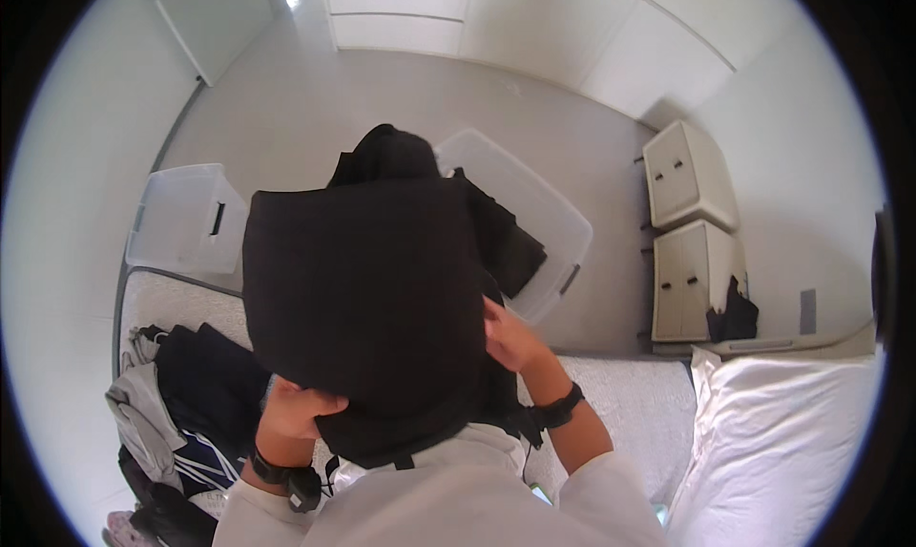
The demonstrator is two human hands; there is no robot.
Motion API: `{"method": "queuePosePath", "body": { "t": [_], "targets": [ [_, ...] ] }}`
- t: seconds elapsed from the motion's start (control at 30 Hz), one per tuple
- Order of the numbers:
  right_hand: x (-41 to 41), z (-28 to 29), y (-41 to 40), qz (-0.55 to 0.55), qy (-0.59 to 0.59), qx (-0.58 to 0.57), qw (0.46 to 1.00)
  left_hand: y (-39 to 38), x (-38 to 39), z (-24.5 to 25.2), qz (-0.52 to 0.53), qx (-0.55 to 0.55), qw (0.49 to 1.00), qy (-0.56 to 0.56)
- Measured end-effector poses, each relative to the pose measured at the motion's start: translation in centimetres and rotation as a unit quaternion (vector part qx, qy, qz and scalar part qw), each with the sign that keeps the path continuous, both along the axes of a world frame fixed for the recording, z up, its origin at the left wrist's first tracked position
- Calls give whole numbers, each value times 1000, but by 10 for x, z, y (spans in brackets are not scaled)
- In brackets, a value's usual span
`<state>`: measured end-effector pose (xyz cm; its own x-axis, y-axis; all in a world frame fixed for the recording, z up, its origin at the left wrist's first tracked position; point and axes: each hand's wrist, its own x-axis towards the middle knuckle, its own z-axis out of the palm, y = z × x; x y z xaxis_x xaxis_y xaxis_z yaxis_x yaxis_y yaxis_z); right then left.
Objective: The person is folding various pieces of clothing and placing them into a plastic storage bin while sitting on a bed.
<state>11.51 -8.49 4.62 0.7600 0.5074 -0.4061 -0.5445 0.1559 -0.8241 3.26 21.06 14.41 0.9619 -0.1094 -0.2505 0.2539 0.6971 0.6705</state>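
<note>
A black garment (365, 282), folded into a broad panel, is held up close in front of my chest. My left hand (297, 407) grips its lower left edge, the thumb lying over the cloth. At the right edge, my right hand (509, 336) has its fingers partly hidden behind the fabric, so its grip shows only in part. Behind the panel, more black cloth (390, 149) rises above its top edge. Folded black clothing (512, 243) lies in a clear plastic bin (565, 221) on the floor beyond my right hand.
Another translucent bin (182, 221) stands at the left by the bed (615, 418). Dark and grey clothes (204, 375) are heaped on the bed at left. A white pillow (787, 425) lies at right. Two cream cabinets (687, 175) line the right wall, one with a black cloth (736, 314) on it.
</note>
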Motion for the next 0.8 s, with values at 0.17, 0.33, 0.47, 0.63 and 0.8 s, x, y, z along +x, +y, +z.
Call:
{"method": "queuePosePath", "body": {
  "t": [0.17, 0.33, 0.47, 0.63, 0.8],
  "targets": [
    [10, 9, 17, 33, -51, 103, 993, 21, 2, 1, -65, 82, 981, -165],
    [-4, 1, -21, -246, -173, -42, 953, 7, 13, 1, -86, -87, 992, -36],
    [-28, 10, -19, -48, -113, 159, 980, -7, 10, -16, -176, -38, 982, 50],
    [-75, -64, -17, -28, 247, 138, 959, -32, 15, -31, -270, -30, 962, 0],
    [-101, -82, -44, -40, 150, 300, 941, -34, 9, -47, -301, -119, 946, 29]
  ]
}}
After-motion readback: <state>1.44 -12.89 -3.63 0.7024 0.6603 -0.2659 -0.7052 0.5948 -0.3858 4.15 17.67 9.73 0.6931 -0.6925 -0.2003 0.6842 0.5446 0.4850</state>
